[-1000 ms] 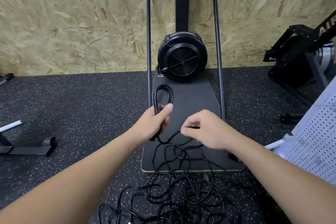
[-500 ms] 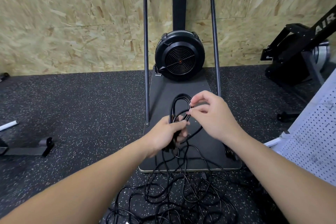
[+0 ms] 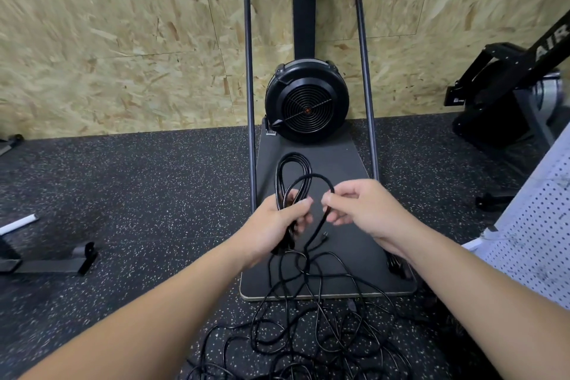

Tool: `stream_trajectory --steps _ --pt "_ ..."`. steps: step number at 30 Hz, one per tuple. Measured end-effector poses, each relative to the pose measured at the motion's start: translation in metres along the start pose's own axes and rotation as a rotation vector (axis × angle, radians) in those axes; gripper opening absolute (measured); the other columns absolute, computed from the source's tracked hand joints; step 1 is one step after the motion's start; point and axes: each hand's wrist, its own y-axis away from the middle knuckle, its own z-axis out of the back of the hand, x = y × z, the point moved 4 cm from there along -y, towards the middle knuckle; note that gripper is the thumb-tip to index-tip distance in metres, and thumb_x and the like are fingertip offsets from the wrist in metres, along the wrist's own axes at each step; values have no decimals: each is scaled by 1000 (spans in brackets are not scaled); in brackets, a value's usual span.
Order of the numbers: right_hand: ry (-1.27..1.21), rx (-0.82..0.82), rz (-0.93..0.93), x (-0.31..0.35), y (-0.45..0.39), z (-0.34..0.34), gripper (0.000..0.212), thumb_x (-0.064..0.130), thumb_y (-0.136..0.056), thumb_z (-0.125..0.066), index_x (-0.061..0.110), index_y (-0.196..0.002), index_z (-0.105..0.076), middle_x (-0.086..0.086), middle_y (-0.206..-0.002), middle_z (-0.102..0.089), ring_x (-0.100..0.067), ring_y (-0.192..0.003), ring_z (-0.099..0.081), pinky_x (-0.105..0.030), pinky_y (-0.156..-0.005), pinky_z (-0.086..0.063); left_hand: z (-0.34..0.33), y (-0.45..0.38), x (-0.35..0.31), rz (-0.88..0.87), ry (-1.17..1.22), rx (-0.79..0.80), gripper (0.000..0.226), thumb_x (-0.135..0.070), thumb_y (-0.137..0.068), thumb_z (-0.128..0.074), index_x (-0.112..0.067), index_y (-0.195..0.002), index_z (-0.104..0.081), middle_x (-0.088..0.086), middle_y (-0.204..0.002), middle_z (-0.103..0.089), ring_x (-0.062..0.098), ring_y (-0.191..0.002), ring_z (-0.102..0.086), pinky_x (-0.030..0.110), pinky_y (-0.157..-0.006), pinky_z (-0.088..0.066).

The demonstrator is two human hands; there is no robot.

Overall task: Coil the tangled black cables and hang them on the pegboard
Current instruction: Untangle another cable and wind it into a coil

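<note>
Several upright cable loops (image 3: pixel 293 176)

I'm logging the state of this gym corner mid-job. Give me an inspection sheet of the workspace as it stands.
Surface: speckled rubber floor, with a dark platform on it.
Job's things: coil of a few loops; pegboard at the right edge, nothing seen hung.
Clutter: tangled cable pile on the floor.
Grippers: left hand grips the coil; right hand pinches the next loop.
Cables: loose strands run from both hands down to the pile.
Surroundings: fan machine, chipboard wall, black equipment at right.
</note>
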Motion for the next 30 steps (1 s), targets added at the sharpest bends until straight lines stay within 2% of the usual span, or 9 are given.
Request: stream_trajectory --steps 3,6,10,14,17,20,23,27,30 --pt "-176 -97 59 20 1 2 17 14 -103 -76 -3 -104 -75 -12 -83 -77 -19 -69 -71 -29 -66 -61 0 3 0 -24 -239 32 28 -31 -102 -79 -12 -119 -66 -12 -92 -70 4 -79 -65 22 -74 -52" --pt "-296 -133 90 29 2 -5 19 14 -104 -75 -5 -105 -73 -13 -82 -75 -19 -66 -69 -31 -66 -61 -14 8 2 -71 -288 111 31 -28 -104 -77 -7 -123 -65 7 -114 -78 12 -97 -70 31 -94 -56" --pt "-235 -259 139 30 3 -2 19 14 -102 -78 -4 -102 -74 -24 -85 -78 -24 -69 -77 -35 -68 -65 -23 8 -2 -135 -300 41 22 -27 -114 -59 -15 -97 -65 7 -96 -79 3 -72 -62 20 -71 -47" --pt "-130 -302 187 35 6 12 13 10 -96 -84 -1 -93 -78 -19 -77 -78 -26 -70 -78 -34 -69 -66 -25 9 -11 -146 -327 50 29 -25 -115 -57 -5 -96 -67 9 -92 -79 0 -69 -59 15 -72 -43" --pt "-269 -197 167 36 6 11 15 6 -95 -84 -5 -104 -78 -24 -91 -80 -31 -85 -83 -37 -80 -69 -26 10 -16 -146 -294 47 33 -26 -115 -56 -2 -93 -65 0 -80 -68 8 -65 -51 20 -68 -43" --pt "-456 -94 125 28 -2 13 20 -2 -102 -72 -7 -121 -71 -26 -113 -77 -34 -103 -81 -40 -93 -66 -28 5 -16 -69 42 45 22 -23 -116 -56 -12 -97 -54 3 -80 -56 22 -74 -56 43 -91 -56" --pt "-213 -62 64 3 -12 11 38 -17 -96 -64 7 -124 -73 -15 -124 -76 -22 -107 -81 -40 -100 -64 -22 0 -22 -52 225 -31 20 -22 -115 -55 -16 -97 -52 3 -79 -50 20 -70 -51 42 -88 -57" --pt "219 290 -24 -36 -9 -20 53 -9 -89 -73 20 -134 -72 5 -129 -78 -5 -122 -72 -29 -109 -56 -14 -3 -32 -72 356 -54 16 -22 -114 -57 -13 -104 -49 2 -78 -46 17 -66 -47 33 -77 -58" --pt "274 416 -83 -52 -2 -35 41 4 -92 -83 15 -130 -73 1 -127 -78 -11 -120 -74 -15 -92 -56 -8 -4 -38 -93 411 -65 17 -23 -114 -57 -18 -99 -52 0 -78 -46 15 -66 -46 32 -74 -56"
